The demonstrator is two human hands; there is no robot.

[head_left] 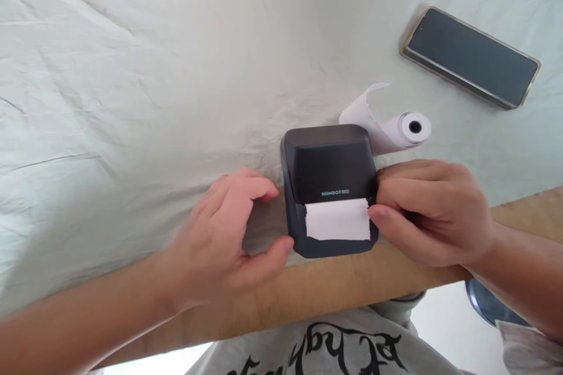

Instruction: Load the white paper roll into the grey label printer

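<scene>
A dark label printer (332, 164) marked NIIMBOT lies near the table's front edge, its lid down. White paper (338, 220) with a ragged lower edge sticks out of its front slot. My left hand (233, 228) is at the printer's left side, fingers apart and curved, the thumb by the lower left corner; it holds nothing. My right hand (433, 211) is against the printer's right side, its fingers curled and its thumb beside the paper's right edge. What those fingers hold, if anything, is hidden. Behind the printer lies a partly unrolled white paper roll (404, 133).
A phone (472, 55) in a clear-edged case lies at the back right. A wrinkled pale cloth (153, 70) covers the table up to a bare wooden front edge (325, 284). Below it show a printed shirt and a dark round object at the lower right.
</scene>
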